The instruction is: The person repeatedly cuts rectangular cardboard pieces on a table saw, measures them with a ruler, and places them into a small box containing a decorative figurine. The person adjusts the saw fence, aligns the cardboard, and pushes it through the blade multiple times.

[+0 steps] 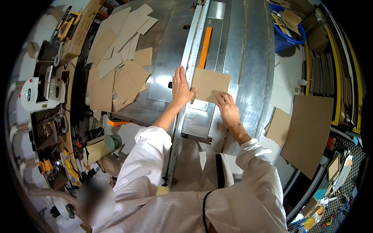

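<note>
A rectangular thin brown board (211, 83) lies on a metal table saw top (163, 52), its left edge along a straight metal fence with a ruler scale (191, 58). My left hand (181, 87) rests on the fence with straight fingers; its thumb reaches the board's near left corner. At the near right corner, the fingers of my right hand (228, 109) grip the board, the thumb partly hidden. Beyond the board an orange strip (205, 48) runs along the table. The board covers the strip's near end.
Many flat brown board offcuts (122, 58) are heaped on the table's left. A blue bin (291, 35) with scraps stands at the far right. Larger brown panels (309, 131) lean at the right. Tool-laden shelves (52, 116) line the left. A blurred round patch (96, 201) covers the lower left.
</note>
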`<state>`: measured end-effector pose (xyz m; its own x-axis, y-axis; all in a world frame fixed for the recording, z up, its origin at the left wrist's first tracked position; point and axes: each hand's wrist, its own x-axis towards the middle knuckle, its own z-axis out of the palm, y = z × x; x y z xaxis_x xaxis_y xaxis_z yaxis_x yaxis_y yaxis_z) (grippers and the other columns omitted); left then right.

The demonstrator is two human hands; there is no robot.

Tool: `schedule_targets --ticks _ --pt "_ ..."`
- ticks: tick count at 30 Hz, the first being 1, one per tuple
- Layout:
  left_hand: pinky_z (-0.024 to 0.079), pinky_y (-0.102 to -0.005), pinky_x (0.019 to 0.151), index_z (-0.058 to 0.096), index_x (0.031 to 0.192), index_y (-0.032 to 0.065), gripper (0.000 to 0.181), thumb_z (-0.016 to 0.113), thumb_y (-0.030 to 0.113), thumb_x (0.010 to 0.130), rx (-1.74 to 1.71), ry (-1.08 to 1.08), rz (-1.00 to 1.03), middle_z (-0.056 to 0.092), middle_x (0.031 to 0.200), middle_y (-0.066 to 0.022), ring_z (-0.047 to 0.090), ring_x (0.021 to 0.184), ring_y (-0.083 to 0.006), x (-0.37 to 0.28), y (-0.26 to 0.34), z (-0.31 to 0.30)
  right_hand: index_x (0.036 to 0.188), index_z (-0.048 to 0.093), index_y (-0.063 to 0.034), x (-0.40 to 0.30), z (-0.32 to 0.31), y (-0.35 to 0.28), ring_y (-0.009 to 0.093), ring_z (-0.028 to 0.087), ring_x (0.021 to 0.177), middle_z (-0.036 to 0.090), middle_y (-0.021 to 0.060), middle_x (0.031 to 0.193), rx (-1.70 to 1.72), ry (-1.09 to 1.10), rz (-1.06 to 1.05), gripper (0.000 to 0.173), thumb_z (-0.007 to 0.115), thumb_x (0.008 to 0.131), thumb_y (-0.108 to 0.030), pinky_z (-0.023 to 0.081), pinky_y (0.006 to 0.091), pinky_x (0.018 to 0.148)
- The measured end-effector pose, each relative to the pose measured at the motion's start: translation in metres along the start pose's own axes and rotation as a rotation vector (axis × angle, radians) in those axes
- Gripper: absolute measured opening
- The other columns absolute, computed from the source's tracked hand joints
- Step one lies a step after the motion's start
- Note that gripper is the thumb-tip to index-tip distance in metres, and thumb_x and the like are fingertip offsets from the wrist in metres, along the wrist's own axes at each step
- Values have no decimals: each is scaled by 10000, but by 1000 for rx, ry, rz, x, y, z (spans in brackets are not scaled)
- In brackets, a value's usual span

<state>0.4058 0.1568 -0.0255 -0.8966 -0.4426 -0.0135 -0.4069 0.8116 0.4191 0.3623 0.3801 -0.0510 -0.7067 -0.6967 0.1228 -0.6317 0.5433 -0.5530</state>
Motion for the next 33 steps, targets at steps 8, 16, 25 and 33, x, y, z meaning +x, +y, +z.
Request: schedule_targets --ticks 8,16,25,33 --pt "129 -426 1195 433 1363 -16 790 776 285 718 287 -181 468 397 1446 -73 251 1418 -216 4 0 -27 1227 583 -61 18 3 19 262 501 1186 548 93 1246 -27 1 -24 365 587 862 -84 466 340 981" --pt "132 -412 1199 564 1243 -48 594 725 265 765 610 -241 581 485 1395 -74 282 1408 -191 13 5 -17 1214 591 -55 32 -2 20 264 489 1199 542 95 1255 7 -1 -27 364 594 851 -80 462 341 986" --pt "144 -404 1192 653 1127 -25 470 710 279 772 915 -224 669 532 1338 -95 337 1377 -219 36 13 -8 1196 605 -48 48 -3 29 270 512 1175 569 93 1231 -30 50 -42 359 598 838 -69 453 354 978" --pt "84 -456 1193 613 1198 1 538 712 315 773 953 -260 628 481 1386 -104 299 1394 -222 54 13 -5 1211 602 -69 62 -5 35 257 512 1178 571 80 1230 -82 42 -51 368 608 844 -90 423 375 983"
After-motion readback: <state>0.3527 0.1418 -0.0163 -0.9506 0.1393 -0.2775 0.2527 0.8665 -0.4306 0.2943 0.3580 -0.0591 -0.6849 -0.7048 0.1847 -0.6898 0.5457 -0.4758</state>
